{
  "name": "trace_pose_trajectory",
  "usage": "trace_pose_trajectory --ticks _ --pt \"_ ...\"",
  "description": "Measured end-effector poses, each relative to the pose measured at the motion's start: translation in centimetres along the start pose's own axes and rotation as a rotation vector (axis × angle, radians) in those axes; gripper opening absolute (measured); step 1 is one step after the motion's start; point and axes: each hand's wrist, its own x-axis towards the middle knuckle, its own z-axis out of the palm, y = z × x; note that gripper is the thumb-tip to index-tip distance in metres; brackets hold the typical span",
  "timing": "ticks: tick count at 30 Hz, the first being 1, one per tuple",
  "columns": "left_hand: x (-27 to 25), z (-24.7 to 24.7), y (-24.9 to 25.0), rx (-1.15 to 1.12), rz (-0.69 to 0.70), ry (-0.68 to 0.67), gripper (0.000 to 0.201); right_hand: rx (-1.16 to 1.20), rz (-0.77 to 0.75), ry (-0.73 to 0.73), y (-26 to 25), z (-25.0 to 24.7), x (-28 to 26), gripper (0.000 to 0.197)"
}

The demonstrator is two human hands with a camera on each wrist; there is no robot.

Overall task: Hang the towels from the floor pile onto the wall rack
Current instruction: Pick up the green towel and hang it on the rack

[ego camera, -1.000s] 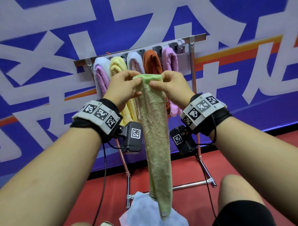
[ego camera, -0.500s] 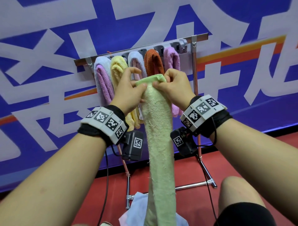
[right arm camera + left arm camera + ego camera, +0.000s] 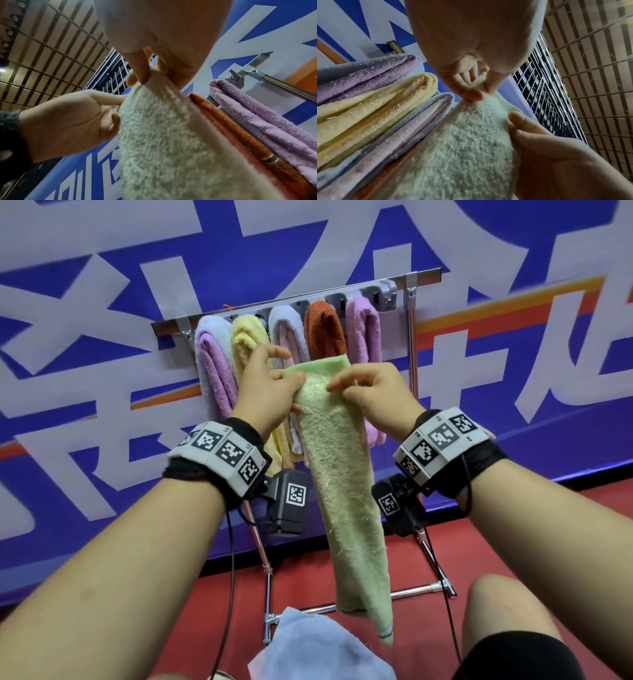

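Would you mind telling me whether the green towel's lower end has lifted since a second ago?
Yes. The green towel has risen: its lower end now hangs clear above the blue towel on the floor, where before it draped onto it.

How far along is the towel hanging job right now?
Five folded towels already hang on the rack, from the lavender towel to the pink towel. In hand: the left hand and right hand pinch the top edge of the green towel, not yet hung. Left: hang it, then the light blue towel on the floor.
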Motion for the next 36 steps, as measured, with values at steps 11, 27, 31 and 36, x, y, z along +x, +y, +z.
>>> trace_pose_trajectory --ticks 11,27,31,36 --pt "-1.5 0.8 -2.3 -0.102 -0.077 -0.169 0.103 0.068 0.021 0.024 -0.6 0.5 0.6 0.042" --pt "-3.2 1.6 -2.4 -0.072 -0.091 -0.321 0.036 0.213 0.257 0.176 0.2 -1.0 3.4 0.044" --pt "-2.8 1.4 -2.0 -0.189 -0.197 -0.32 0.032 0.203 0.289 0.055 0.2 -1.4 3.0 0.061" --pt "-1.8 1.2 -0.9 -0.286 -0.227 -0.178 0.037 0.444 0.375 -0.109 0.2 -1.3 1.3 0.062"
